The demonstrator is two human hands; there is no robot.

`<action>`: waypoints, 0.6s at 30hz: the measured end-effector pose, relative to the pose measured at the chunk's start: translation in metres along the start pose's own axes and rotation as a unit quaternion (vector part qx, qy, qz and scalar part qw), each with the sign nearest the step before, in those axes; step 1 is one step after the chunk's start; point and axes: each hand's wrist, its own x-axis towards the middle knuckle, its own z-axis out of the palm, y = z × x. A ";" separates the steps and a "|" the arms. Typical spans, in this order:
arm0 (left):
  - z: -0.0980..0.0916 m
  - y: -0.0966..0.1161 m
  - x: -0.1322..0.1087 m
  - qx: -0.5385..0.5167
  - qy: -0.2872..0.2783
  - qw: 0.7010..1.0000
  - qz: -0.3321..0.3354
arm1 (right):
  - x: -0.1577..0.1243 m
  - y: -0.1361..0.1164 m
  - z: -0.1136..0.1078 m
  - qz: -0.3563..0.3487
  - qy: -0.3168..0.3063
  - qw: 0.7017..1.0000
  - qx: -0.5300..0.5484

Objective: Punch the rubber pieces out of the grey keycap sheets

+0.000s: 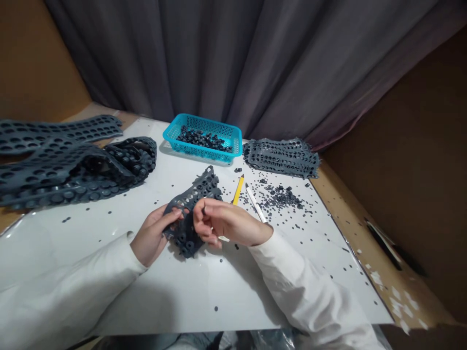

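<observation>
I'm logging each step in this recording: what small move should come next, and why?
Probably the right hand should pinch the dark perforated sheet and pull a bit loose. The left hand grips the sheet, the right is curled close beside it, and small dark pieces lie in the blue basket. Whether the right hand holds anything is unclear.
</observation>
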 end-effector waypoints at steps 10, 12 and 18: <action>-0.002 -0.004 0.000 0.013 -0.019 1.000 -0.006 | 0.001 -0.004 -0.016 -0.113 0.213 0.959 -0.148; -0.003 -0.005 0.000 0.026 -0.026 0.999 0.005 | 0.008 0.003 -0.021 -0.098 0.240 0.956 -0.138; -0.008 -0.008 -0.001 0.092 -0.085 0.992 0.021 | 0.019 0.024 -0.019 -0.080 0.245 0.946 -0.194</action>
